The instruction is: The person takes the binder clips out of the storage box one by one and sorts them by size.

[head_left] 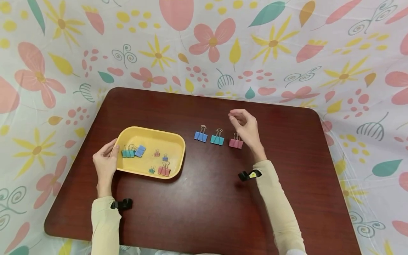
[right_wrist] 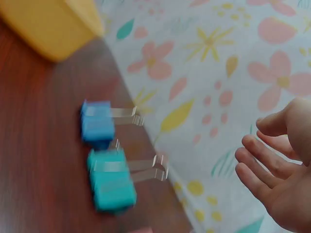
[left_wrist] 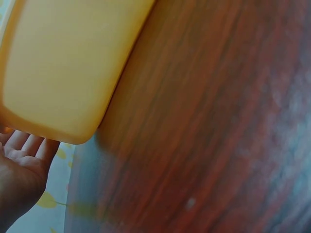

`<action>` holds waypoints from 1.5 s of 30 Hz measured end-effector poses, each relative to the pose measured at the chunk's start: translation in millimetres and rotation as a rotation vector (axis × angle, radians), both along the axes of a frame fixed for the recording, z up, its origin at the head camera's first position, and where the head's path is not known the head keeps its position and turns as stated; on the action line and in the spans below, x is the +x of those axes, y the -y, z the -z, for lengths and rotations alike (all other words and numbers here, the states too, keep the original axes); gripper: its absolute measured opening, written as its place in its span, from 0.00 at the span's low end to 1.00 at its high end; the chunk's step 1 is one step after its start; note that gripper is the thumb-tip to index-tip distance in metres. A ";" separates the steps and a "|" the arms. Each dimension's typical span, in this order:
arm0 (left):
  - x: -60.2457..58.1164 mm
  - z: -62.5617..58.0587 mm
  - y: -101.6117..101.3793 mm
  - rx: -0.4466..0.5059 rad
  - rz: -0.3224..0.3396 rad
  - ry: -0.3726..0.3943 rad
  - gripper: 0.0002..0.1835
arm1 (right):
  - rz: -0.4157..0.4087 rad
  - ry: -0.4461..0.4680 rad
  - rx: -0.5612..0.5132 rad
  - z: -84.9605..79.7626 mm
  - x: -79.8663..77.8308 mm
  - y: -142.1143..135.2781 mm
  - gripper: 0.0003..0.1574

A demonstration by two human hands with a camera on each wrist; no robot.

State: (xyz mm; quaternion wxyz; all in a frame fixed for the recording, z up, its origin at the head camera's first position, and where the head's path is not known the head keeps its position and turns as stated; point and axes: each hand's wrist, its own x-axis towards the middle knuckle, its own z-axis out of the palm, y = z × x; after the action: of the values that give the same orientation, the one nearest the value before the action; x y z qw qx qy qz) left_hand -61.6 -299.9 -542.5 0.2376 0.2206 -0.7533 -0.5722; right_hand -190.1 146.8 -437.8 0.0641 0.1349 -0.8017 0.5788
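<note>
My left hand (head_left: pixel 106 161) holds the left end of a yellow plastic tray (head_left: pixel 153 130), thumb over the rim and fingers on the outside. Several binder clips lie in the tray: a teal one (head_left: pixel 128 153) and a blue one (head_left: pixel 140 151) on the left, a larger pink one (head_left: pixel 164 171) and small ones on the right. On the table, a blue binder clip (head_left: pixel 200 136), a teal binder clip (head_left: pixel 217 140) and a pink binder clip (head_left: pixel 235 143) form a row. Above the pink clip hovers my right hand (head_left: pixel 247 129), fingers loosely bent with nothing between them.
The dark red-brown table (head_left: pixel 204 212) has rounded corners. A floral cloth (head_left: pixel 210 60) hangs behind it and along its sides. Black camera straps (head_left: pixel 122 204) sit on both wrists.
</note>
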 end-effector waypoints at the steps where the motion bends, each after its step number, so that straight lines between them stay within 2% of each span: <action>1: -0.4 -0.4 0.3 0.002 0.000 0.002 0.15 | -0.012 -0.001 -0.016 -3.1 -1.0 5.0 0.14; 4: -1.8 -0.1 1.8 0.002 -0.003 0.009 0.15 | -0.059 -0.002 -0.064 -8.6 -5.2 20.5 0.14; 12: -4.0 0.9 4.2 0.000 -0.002 0.018 0.16 | -0.199 -0.005 -0.110 -4.1 -24.7 71.4 0.13; 19: -5.9 1.5 8.0 -0.013 -0.002 -0.001 0.15 | -0.310 0.024 -0.028 -7.6 -29.0 131.9 0.08; 26: -7.0 1.2 9.1 0.003 0.004 0.013 0.15 | -0.509 0.094 0.119 2.7 -21.1 194.5 0.09; 30: -8.8 1.5 7.2 0.000 0.013 0.011 0.15 | -0.592 0.138 0.189 8.8 -15.5 218.9 0.11; 39: -7.7 0.4 4.7 -0.008 0.008 0.031 0.16 | -0.682 0.180 0.319 21.4 -3.1 250.9 0.12; 41: -6.2 -0.5 4.1 0.001 0.004 0.036 0.16 | -0.704 0.191 0.365 26.7 1.3 256.4 0.12; 42: -4.2 -5.1 1.8 0.003 0.004 0.038 0.15 | -0.719 0.199 0.380 29.8 3.7 259.1 0.13; 45: -1.6 -5.6 -0.1 0.010 0.003 0.028 0.15 | -0.754 0.215 0.435 39.8 12.0 267.1 0.13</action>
State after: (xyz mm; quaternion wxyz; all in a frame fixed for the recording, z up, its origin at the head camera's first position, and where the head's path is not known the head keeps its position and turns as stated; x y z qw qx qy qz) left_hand -63.3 -299.8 -536.8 0.2252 0.2288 -0.7540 -0.5731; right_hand -178.0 -120.4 -477.6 -0.2649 0.3671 -0.8016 0.3905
